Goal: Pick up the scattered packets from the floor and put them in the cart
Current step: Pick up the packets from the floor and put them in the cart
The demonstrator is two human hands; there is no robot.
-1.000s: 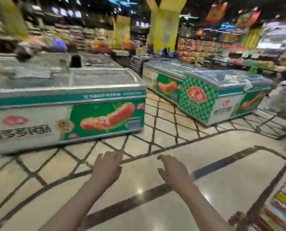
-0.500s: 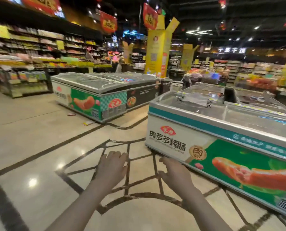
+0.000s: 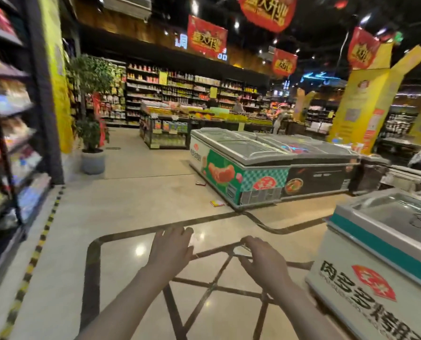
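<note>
The cart was out of view, and motion blur smeared the dark shelving rack point(image 3: 13, 133) at the left edge. Both bare arms reached forward over the glossy beige floor point(image 3: 131, 209). The left hand point(image 3: 171, 251) and right hand point(image 3: 263, 260) hung palm-down, fingers loosely spread, holding nothing. A flat yellow-and-red packet point(image 3: 217, 203) and a small red packet point(image 3: 200, 183) lay just beside the green-and-white chest freezer point(image 3: 239, 165), well ahead of the hands.

Two bare forearms, no sleeves showing, left hand point(image 3: 171, 251), right hand point(image 3: 263, 261), no rings or watch
</note>
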